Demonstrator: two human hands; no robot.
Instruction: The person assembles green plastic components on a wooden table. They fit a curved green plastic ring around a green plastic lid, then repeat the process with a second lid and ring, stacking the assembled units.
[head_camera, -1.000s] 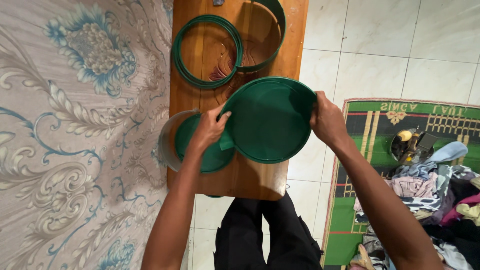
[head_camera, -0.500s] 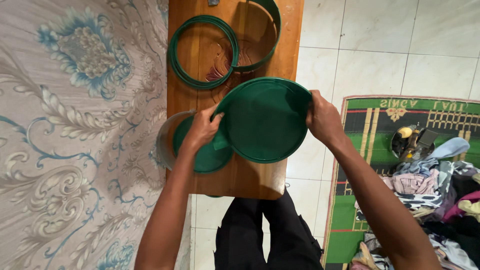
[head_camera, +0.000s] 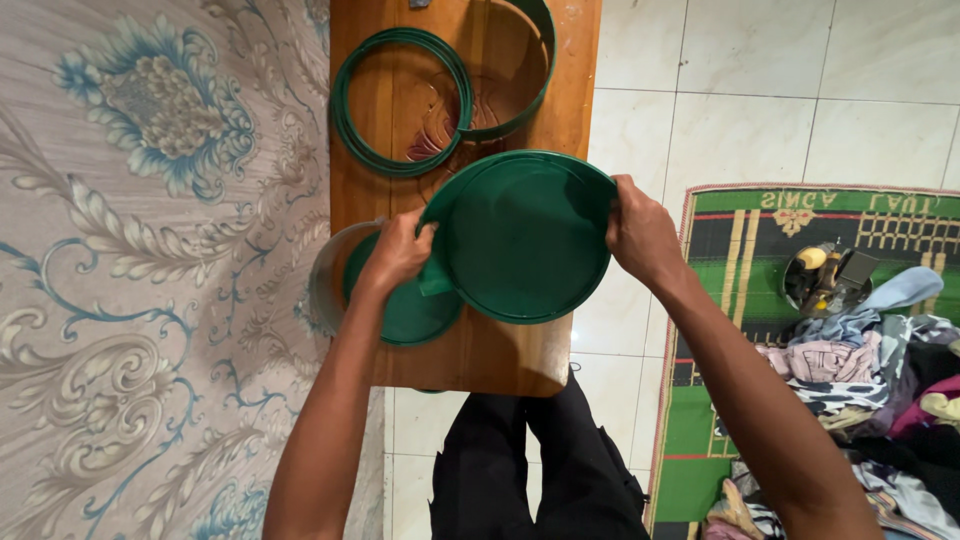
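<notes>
A narrow wooden counter (head_camera: 470, 345) stands on white floor tiles, with a patterned carpet to its left and a green mat (head_camera: 740, 300) with a heap of clothes (head_camera: 870, 350) to its right. The person is holding a round green disc (head_camera: 525, 238) just above the counter's near half, tilted a little, the left hand (head_camera: 400, 255) gripping its left edge and the right hand (head_camera: 640, 235) clasped on its right edge. The step in hand seems to be fitting or turning this disc. Any further handling would need an even grip on both sides, since it is wide and thin. It is plain dark green with a raised rim. Under its left edge lies a smaller green lid (head_camera: 405, 305) in a clear round container. Farther off, a green hoop (head_camera: 400, 100) and a green band (head_camera: 525, 70) rest on the counter.
</notes>
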